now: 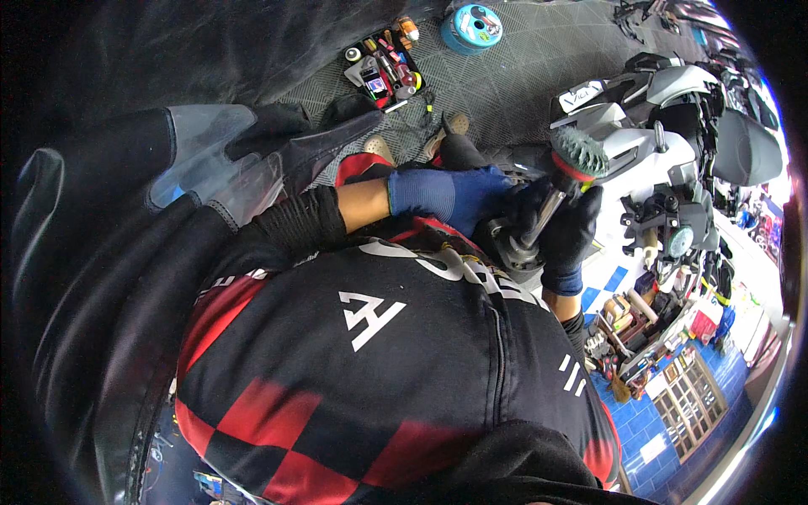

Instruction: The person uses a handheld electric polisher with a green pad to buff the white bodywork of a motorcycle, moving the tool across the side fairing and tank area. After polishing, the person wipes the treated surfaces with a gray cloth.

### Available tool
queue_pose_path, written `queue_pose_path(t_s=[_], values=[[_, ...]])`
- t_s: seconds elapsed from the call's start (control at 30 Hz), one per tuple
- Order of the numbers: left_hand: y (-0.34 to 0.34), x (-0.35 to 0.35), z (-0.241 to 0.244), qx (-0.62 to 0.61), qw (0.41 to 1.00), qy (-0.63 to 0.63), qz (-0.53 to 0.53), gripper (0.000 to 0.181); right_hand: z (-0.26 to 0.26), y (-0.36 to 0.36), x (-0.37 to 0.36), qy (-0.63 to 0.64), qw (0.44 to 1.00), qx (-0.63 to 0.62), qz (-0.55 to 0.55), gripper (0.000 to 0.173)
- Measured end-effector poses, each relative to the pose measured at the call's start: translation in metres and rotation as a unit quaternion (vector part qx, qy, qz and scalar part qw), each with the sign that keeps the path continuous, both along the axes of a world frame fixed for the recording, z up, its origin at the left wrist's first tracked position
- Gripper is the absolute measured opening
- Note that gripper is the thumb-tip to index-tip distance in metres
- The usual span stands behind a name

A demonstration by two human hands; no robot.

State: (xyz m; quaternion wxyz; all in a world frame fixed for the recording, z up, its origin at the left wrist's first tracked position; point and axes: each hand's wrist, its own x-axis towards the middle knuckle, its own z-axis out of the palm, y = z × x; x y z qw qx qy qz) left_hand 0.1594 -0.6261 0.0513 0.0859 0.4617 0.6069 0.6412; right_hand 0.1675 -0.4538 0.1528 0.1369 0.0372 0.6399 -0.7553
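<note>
A round bristle brush (581, 151) with a red base and a yellow-green collar sits at the end of a metal shaft (544, 219). The shaft rises from a black power tool (514, 247) in front of my chest. My left hand (464, 199), in a blue glove with dark fingers, is closed around the tool; its fingertips are partly hidden. My right hand (571, 233), gloved in the same way, has its fingers at the brush's collar, beside the shaft. Just beyond the brush stands a motorcycle with white body panels (615, 126).
A black tray (418, 66) of bottles, tools and a phone lies on the patterned floor, near a round blue container (472, 30). A dark sheet-like covering (95, 252) spans the left side. At the lower right are a cluttered bench (669, 338) and a blue tiled wall (650, 410).
</note>
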Motion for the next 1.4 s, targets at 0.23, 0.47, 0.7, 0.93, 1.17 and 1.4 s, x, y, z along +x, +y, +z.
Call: queue_pose_path(t_s=[0.23,0.47,0.7,0.93,1.17,1.4], values=[[0.005,-0.067,0.008,-0.048,0.996,0.07,0.022,0.072,-0.005,0.027,-0.075,0.214,0.858,0.454,0.109,0.032],[0.037,-0.149,-0.026,-0.012,0.989,-0.007,0.15,0.062,-0.016,0.015,-0.216,-0.128,0.958,0.09,0.241,0.032],[0.05,-0.206,-0.178,-0.031,0.932,-0.357,0.06,0.07,-0.16,-0.038,-0.368,-0.184,0.872,0.124,0.437,0.048],[0.027,-0.249,-0.367,0.176,0.797,-0.557,0.154,0.077,-0.36,-0.13,-0.448,-0.456,0.755,0.14,0.449,0.047],[-0.036,-0.286,-0.497,0.109,0.837,-0.486,0.225,0.095,-0.533,-0.168,-0.481,-0.464,0.77,0.029,0.438,0.036],[-0.044,-0.29,-0.559,0.223,0.774,-0.535,0.256,0.088,-0.608,-0.195,-0.485,-0.432,0.765,0.138,0.458,0.035]])
